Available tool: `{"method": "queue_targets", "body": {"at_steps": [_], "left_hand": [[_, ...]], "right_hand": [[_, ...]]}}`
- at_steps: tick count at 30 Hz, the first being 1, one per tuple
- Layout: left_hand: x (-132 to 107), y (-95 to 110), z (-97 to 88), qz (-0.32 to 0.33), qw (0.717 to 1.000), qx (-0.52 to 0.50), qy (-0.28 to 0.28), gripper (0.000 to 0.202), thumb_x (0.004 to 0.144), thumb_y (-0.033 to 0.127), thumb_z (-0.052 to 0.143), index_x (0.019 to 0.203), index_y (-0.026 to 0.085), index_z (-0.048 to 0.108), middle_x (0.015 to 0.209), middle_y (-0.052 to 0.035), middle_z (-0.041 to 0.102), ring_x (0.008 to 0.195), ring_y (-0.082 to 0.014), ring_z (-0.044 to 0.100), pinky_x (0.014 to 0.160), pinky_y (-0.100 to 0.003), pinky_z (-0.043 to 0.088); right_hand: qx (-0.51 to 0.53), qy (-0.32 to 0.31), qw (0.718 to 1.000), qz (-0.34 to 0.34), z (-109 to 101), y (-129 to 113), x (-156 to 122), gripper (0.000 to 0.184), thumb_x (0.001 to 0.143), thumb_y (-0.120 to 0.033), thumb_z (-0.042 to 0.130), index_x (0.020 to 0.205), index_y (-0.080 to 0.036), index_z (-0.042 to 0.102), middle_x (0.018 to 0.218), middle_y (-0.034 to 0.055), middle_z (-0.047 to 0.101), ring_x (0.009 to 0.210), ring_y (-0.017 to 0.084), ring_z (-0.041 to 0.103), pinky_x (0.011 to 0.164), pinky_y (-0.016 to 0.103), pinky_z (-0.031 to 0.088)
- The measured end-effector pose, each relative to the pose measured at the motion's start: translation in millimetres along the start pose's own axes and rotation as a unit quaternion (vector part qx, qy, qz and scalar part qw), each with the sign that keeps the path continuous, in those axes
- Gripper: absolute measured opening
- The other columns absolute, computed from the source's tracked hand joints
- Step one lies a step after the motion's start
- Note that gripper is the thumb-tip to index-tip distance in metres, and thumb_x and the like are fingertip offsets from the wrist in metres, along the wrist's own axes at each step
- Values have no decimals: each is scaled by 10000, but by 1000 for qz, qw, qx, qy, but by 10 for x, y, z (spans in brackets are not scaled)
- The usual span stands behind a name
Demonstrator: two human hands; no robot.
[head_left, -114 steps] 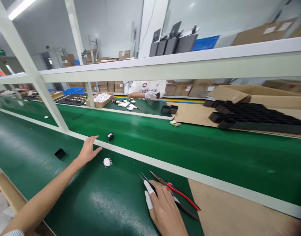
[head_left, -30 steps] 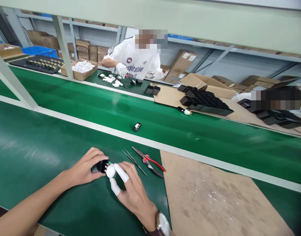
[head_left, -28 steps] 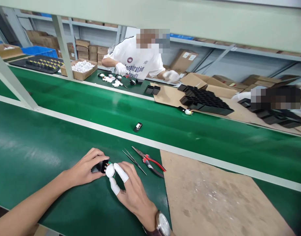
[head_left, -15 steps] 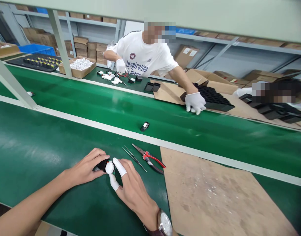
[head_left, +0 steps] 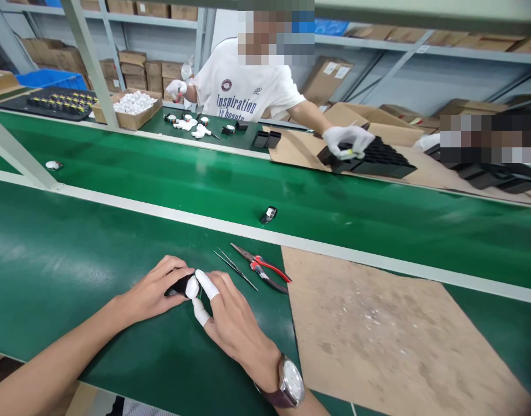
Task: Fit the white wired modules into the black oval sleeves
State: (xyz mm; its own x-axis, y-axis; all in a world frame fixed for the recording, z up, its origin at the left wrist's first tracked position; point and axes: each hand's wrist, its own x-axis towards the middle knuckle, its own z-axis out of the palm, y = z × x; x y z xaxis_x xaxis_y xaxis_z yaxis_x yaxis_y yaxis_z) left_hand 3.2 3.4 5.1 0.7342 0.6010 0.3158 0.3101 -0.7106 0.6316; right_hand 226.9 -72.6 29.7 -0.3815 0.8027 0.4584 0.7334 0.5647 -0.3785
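Observation:
My left hand (head_left: 155,292) is closed around a small black plastic housing (head_left: 175,287) on the green bench. At the housing's right end sits a round white part (head_left: 192,287), with a bit of green board showing beside it. White finger cots cover the thumb and forefinger of my right hand (head_left: 230,318), which grip the white part and board from the right. How far the board sits inside the housing is hidden by my fingers. Just beyond my right hand lie tweezers (head_left: 237,270) and long-nose pliers (head_left: 263,268) with red and black handles.
A brown board (head_left: 390,329) lies on the bench to the right. Past a white rail (head_left: 161,214) runs a green conveyor belt (head_left: 196,179) carrying a small black device (head_left: 269,215). Across it, a person in white gloves works beside black cases (head_left: 386,164) and a carton (head_left: 130,118).
The black device on the belt has shifted right. My fingers have closed in, bringing the white part nearer the housing. The person opposite has lifted a gloved hand over the black cases.

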Motion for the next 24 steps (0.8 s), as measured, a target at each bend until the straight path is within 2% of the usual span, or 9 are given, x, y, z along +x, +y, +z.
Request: {"method": "queue_targets", "body": {"at_steps": [4, 8, 11, 14, 17, 24], "left_hand": [[11, 19, 21, 10, 1000, 9, 6, 460, 1019, 228, 666, 1445, 254, 496, 1264, -116, 611, 1188, -277, 557, 1028, -441, 528], [6, 12, 29, 9, 1000, 23, 15, 492, 1008, 279, 700, 1453, 267, 491, 1286, -115, 624, 1186, -288, 535, 1027, -465, 512], [-4, -1, 19, -5, 1000, 5, 14, 518, 1009, 289, 698, 1475, 272, 473, 1299, -115, 619, 1160, -279, 539, 1003, -450, 522], [-12, -10, 13, -13, 1000, -27, 5, 518, 1007, 288, 699, 1470, 271, 468, 1289, -112, 616, 1163, -277, 540, 1007, -446, 521], [-12, -15, 24, -26, 998, -48, -6, 484, 1004, 286, 696, 1442, 265, 493, 1273, -112, 622, 1165, -281, 551, 1002, -444, 528], [1, -18, 38, -40, 998, -44, -4, 433, 989, 296, 711, 1387, 254, 546, 1252, -105, 646, 1139, -273, 573, 977, -428, 544]], "right_hand": [[-15, 0, 1000, -13, 7, 9, -5, 642, 1000, -86, 523, 1597, -116, 291, 1259, 181, 638, 1141, 329, 585, 917, 494, 618], [1, -1, 1000, -11, -51, 16, 17, 584, 1031, -103, 470, 1590, -140, 306, 1240, 169, 651, 1124, 311, 610, 895, 483, 632], [27, 5, 1000, -12, -65, 46, 0, 507, 1044, -111, 471, 1540, -161, 378, 1279, 160, 655, 1147, 297, 621, 904, 477, 637], [52, 31, 998, -29, -13, 91, -45, 346, 1017, -103, 574, 1349, -193, 540, 1368, 149, 637, 1204, 304, 606, 931, 497, 627], [71, 27, 997, -34, 55, 118, -65, 187, 999, -99, 615, 1155, -202, 611, 1415, 141, 618, 1231, 315, 596, 942, 518, 615], [63, 3, 998, -32, 128, 111, -34, 198, 1020, -238, 643, 1202, -161, 626, 1407, 167, 617, 1235, 311, 610, 945, 506, 602]]}}
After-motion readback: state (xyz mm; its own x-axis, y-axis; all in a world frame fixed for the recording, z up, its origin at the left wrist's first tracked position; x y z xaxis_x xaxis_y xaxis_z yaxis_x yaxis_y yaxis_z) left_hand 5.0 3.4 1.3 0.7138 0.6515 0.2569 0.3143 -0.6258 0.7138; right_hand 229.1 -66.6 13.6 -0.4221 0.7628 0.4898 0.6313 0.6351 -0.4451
